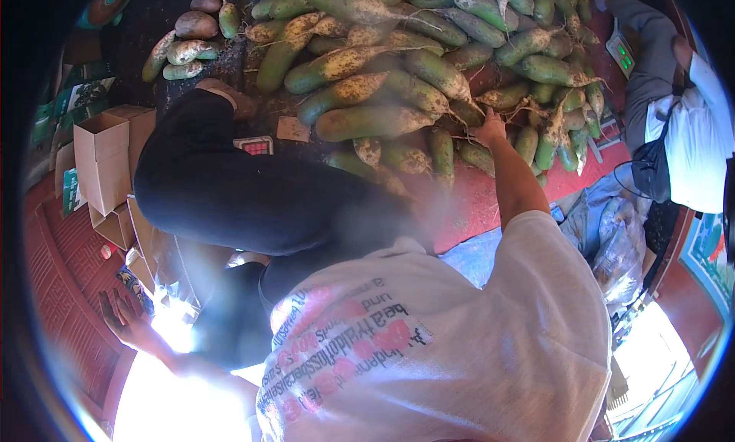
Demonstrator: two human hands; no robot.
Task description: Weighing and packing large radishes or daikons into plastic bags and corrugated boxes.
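Observation:
My right hand (pixel 490 128) reaches into the right middle of a large heap of green radishes (pixel 375 126), several of them smeared with soil. It touches the root ends beside one green radish (pixel 467 112). Its fingertips are partly lost among the radishes, so whether they grip one is unclear. Low on the left, away from the heap, my left hand (pixel 126 323) is held out with its fingers spread and nothing in it.
Open cardboard boxes (pixel 103 162) stand on the left. Beyond my bent knee lies a smaller group of reddish-brown roots (pixel 196 25). A small calculator-like pad (pixel 254 145) lies near my leg. On the right are a scale with a green display (pixel 620 50), another person (pixel 681 128) and plastic bags (pixel 616 243).

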